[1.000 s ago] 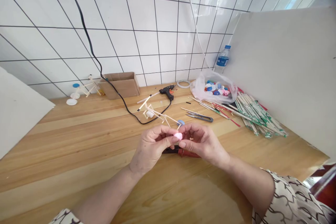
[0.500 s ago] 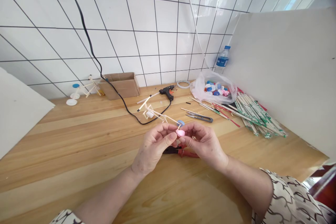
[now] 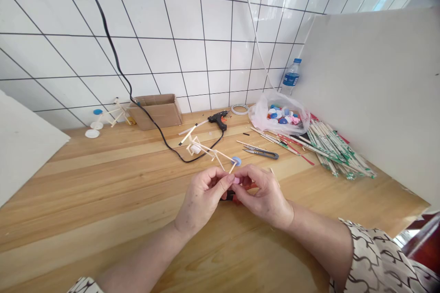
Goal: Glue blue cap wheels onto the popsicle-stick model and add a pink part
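My left hand (image 3: pixel 205 194) and my right hand (image 3: pixel 264 196) meet over the table, their fingertips pinching a small pink cap (image 3: pixel 236 180) from both sides. Most of the cap is covered by fingers. Just beyond the hands lies a frame of glued sticks (image 3: pixel 206 147), with a blue bottle cap (image 3: pixel 236 161) at its near end. One stick of this frame runs down behind my fingers; whether they touch it I cannot tell. Below the hands, red-and-black-handled pliers (image 3: pixel 227 196) lie on the table, largely hidden.
A black glue gun (image 3: pixel 217 120) with its cord lies behind the frame. Grey snips (image 3: pixel 261 152) are to the right, near a bag of bottle caps (image 3: pixel 256 116) and packs of sticks (image 3: pixel 338 149). A cardboard box (image 3: pixel 156 112) and another stick model (image 3: pixel 118 112) stand along the tiled wall.
Both hands have come closer together and turned, so the pink cap is more covered and sits slightly lower. More of the stick frame's near end shows.
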`<act>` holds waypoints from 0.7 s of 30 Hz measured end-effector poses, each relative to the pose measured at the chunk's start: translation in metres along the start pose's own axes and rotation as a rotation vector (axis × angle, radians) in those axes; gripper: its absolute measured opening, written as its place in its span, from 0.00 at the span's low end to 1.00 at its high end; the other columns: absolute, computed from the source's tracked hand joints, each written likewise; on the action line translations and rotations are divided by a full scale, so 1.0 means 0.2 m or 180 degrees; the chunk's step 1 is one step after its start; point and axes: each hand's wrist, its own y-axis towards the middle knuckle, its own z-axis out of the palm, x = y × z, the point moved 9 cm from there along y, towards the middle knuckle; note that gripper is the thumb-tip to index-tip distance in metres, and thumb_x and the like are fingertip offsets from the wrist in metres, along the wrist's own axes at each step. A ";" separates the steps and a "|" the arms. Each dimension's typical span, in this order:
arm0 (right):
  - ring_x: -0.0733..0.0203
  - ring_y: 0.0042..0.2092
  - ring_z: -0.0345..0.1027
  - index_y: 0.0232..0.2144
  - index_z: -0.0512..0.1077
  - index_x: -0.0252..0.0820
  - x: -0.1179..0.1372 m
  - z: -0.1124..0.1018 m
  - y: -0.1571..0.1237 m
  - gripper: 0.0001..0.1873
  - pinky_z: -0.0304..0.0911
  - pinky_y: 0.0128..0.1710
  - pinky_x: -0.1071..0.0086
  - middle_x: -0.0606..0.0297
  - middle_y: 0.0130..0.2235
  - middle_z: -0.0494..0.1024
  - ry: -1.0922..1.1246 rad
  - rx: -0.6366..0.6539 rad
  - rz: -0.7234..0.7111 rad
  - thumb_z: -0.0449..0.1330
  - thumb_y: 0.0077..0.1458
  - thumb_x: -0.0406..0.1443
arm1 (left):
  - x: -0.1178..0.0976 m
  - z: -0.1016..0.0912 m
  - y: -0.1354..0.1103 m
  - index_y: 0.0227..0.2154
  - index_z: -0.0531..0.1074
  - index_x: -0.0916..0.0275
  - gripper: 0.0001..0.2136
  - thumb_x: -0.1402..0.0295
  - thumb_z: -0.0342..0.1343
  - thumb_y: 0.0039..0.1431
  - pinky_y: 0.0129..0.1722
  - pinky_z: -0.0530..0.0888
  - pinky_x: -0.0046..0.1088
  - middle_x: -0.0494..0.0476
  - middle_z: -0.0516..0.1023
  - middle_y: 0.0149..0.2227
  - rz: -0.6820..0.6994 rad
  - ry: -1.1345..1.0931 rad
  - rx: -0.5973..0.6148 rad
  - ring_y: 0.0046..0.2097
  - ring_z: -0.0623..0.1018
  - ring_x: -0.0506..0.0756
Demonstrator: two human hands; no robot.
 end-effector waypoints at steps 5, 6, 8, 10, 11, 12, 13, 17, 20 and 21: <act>0.65 0.28 0.67 0.32 0.70 0.40 -0.04 0.01 0.00 0.05 0.66 0.26 0.72 0.64 0.27 0.73 0.0354 0.0067 0.0417 0.58 0.52 0.37 | 0.02 -0.01 0.00 0.24 0.74 0.64 0.08 0.64 0.59 0.51 0.23 0.66 0.22 0.49 0.72 0.20 -0.0026 -0.0027 -0.0090 0.23 0.68 0.47; 0.65 0.27 0.67 0.32 0.69 0.40 -0.06 0.02 0.00 0.08 0.66 0.25 0.72 0.64 0.27 0.73 0.0561 0.0127 0.0631 0.59 0.52 0.38 | 0.02 -0.02 0.01 0.24 0.74 0.64 0.08 0.64 0.60 0.50 0.24 0.66 0.22 0.49 0.72 0.20 -0.0002 -0.0048 -0.0115 0.23 0.68 0.47; 0.65 0.27 0.68 0.33 0.68 0.38 -0.09 0.05 -0.01 0.13 0.66 0.23 0.73 0.64 0.27 0.74 0.1024 0.0297 0.1112 0.59 0.52 0.42 | 0.03 -0.03 0.01 0.25 0.76 0.64 0.08 0.64 0.60 0.50 0.25 0.66 0.23 0.49 0.72 0.21 0.0066 -0.0088 -0.0183 0.24 0.68 0.48; 0.65 0.27 0.69 0.33 0.67 0.37 -0.12 0.08 -0.02 0.17 0.65 0.23 0.73 0.63 0.28 0.75 0.1433 0.0487 0.1508 0.59 0.51 0.46 | 0.04 -0.04 0.01 0.26 0.76 0.64 0.08 0.63 0.60 0.50 0.26 0.65 0.23 0.49 0.72 0.21 0.0120 -0.0163 -0.0236 0.24 0.68 0.48; 0.65 0.27 0.69 0.32 0.67 0.37 -0.13 0.09 -0.03 0.18 0.65 0.22 0.74 0.63 0.28 0.75 0.1595 0.0559 0.1640 0.60 0.50 0.47 | 0.04 -0.04 0.01 0.26 0.77 0.64 0.08 0.63 0.60 0.50 0.26 0.65 0.24 0.49 0.72 0.21 0.0128 -0.0222 -0.0243 0.24 0.68 0.48; 0.66 0.27 0.70 0.31 0.66 0.37 -0.13 0.10 -0.03 0.19 0.65 0.23 0.74 0.64 0.28 0.75 0.1723 0.0593 0.1729 0.60 0.48 0.48 | 0.04 -0.04 0.01 0.25 0.77 0.63 0.08 0.63 0.61 0.50 0.26 0.65 0.24 0.49 0.71 0.20 0.0123 -0.0290 -0.0243 0.24 0.68 0.48; 0.65 0.27 0.70 0.31 0.66 0.37 -0.13 0.10 -0.04 0.20 0.65 0.23 0.74 0.64 0.28 0.75 0.1816 0.0600 0.1788 0.61 0.47 0.49 | 0.04 -0.04 0.01 0.24 0.76 0.63 0.08 0.64 0.61 0.50 0.27 0.65 0.24 0.48 0.70 0.20 0.0108 -0.0354 -0.0236 0.24 0.68 0.48; 0.64 0.28 0.70 0.30 0.67 0.37 -0.15 0.11 -0.05 0.22 0.66 0.25 0.72 0.62 0.29 0.76 0.1841 0.0538 0.1887 0.61 0.46 0.50 | 0.05 -0.02 0.00 0.22 0.75 0.63 0.07 0.65 0.61 0.50 0.28 0.64 0.24 0.47 0.69 0.18 0.0040 -0.0492 -0.0191 0.24 0.67 0.47; 0.64 0.28 0.70 0.29 0.66 0.36 -0.13 0.10 -0.05 0.22 0.65 0.25 0.71 0.62 0.27 0.75 0.1736 0.0457 0.1776 0.61 0.45 0.51 | 0.05 -0.01 -0.01 0.21 0.74 0.64 0.09 0.64 0.60 0.51 0.28 0.65 0.24 0.47 0.68 0.17 -0.0022 -0.0523 -0.0160 0.23 0.67 0.48; 0.64 0.28 0.70 0.29 0.66 0.36 -0.13 0.10 -0.04 0.22 0.65 0.25 0.71 0.62 0.27 0.75 0.1709 0.0446 0.1759 0.61 0.46 0.51 | 0.05 0.00 -0.01 0.21 0.74 0.64 0.09 0.64 0.60 0.51 0.28 0.65 0.24 0.47 0.68 0.17 -0.0050 -0.0529 -0.0154 0.23 0.67 0.48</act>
